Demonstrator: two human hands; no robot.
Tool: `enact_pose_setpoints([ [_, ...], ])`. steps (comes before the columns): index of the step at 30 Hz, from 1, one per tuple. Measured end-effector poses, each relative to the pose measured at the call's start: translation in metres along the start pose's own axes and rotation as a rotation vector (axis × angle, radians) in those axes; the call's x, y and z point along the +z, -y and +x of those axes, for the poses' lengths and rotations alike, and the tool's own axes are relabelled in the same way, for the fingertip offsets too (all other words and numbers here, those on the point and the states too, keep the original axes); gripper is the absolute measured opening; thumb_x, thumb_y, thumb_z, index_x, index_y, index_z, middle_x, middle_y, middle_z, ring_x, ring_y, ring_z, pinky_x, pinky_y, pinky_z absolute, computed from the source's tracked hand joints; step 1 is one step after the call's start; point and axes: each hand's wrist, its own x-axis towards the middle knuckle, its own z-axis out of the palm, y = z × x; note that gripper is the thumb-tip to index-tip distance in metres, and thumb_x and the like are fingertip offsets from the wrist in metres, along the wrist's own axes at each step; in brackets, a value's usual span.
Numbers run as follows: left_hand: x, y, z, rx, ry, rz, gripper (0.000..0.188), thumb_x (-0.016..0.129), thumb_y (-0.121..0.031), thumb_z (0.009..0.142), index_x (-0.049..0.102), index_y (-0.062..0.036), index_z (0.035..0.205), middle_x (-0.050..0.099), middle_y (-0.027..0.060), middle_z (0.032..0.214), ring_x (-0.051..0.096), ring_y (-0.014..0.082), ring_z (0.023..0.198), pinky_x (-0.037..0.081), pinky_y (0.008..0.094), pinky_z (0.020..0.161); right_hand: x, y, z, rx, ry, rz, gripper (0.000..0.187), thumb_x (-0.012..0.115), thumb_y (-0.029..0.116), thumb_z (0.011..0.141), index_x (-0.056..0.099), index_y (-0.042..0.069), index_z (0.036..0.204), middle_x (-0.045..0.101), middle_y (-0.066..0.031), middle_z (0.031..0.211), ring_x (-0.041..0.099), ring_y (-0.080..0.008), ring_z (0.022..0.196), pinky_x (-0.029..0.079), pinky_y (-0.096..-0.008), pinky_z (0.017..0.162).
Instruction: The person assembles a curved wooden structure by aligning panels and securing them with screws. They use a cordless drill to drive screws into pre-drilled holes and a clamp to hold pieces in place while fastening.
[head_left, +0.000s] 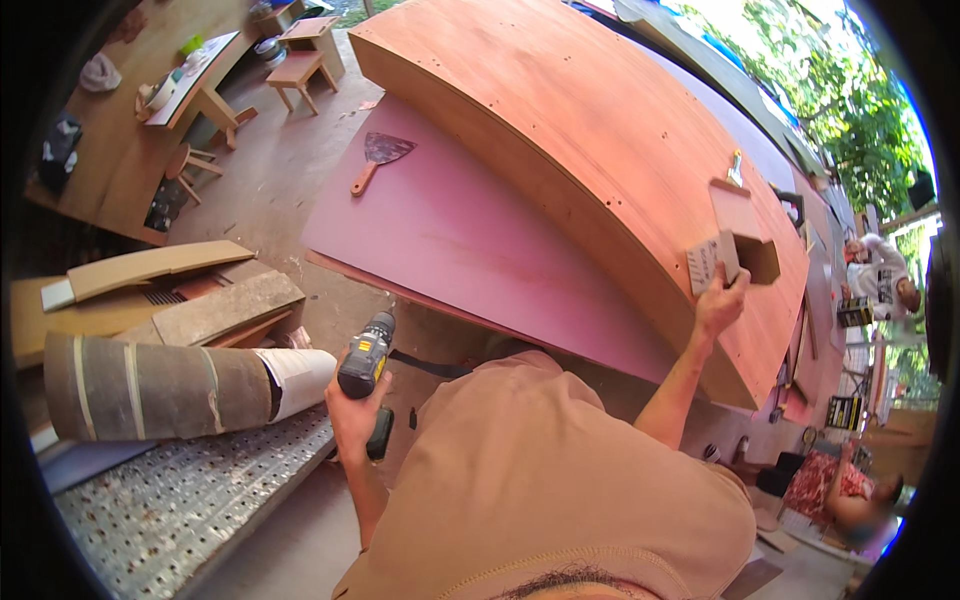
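Observation:
My left hand (352, 412) is wrapped round the grip of a cordless drill (366, 352), black with yellow parts, its nose pointing away from me. Over to the right, my right hand (722, 302) has its fingers on the near edge of a small open cardboard box (708, 264); what is inside the box cannot be made out. Under that box lies a long wooden panel piece (560, 110) with a curved edge and screw holes along its face. It rests on a pinkish sheet (440, 220), where a putty knife (383, 152) with a wooden handle lies at the left.
A thick brown roll (150, 390) and wooden boards (230, 308) lie at left above a perforated metal plank (200, 520). A small wooden stool (302, 70) stands behind. At far right are a person in white (880, 272) and a person in red (825, 490).

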Motion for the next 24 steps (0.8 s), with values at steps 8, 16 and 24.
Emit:
enact_pose_setpoints([
  [8,-0.017,0.013,0.082,0.027,0.004,-0.181,0.059,0.091,-0.011,0.087,0.063,0.0062,0.136,0.076,0.0106,0.113,0.069,0.0161,0.101,0.055,0.0334,0.093,0.110,0.139,-0.009,-0.128,0.076,0.235,0.022,0.073,0.024,0.104,0.061,0.006,0.104,0.077,-0.0187,0.094,0.074,-0.0442,0.089,0.053,-0.0513,0.076],
  [16,-0.061,-0.018,0.174,0.164,-0.035,-0.177,0.063,0.087,-0.006,0.088,0.060,0.0015,0.144,0.072,0.0076,0.116,0.067,0.0144,0.102,0.055,0.0321,0.094,0.279,0.234,0.054,-0.103,0.062,0.204,0.016,0.067,0.023,0.107,0.064,0.007,0.110,0.075,-0.0215,0.096,0.072,-0.0467,0.092,0.054,-0.0551,0.077],
  [24,-0.075,-0.019,0.279,0.260,0.008,-0.242,0.077,0.085,-0.008,0.089,0.049,-0.0007,0.157,0.063,0.0139,0.138,0.063,0.0201,0.119,0.049,0.0352,0.108,0.324,0.303,0.034,-0.079,-0.155,0.260,0.053,0.081,0.012,0.094,0.056,-0.002,0.139,0.062,-0.0240,0.145,0.060,-0.0443,0.130,0.061,-0.0526,0.095],
])
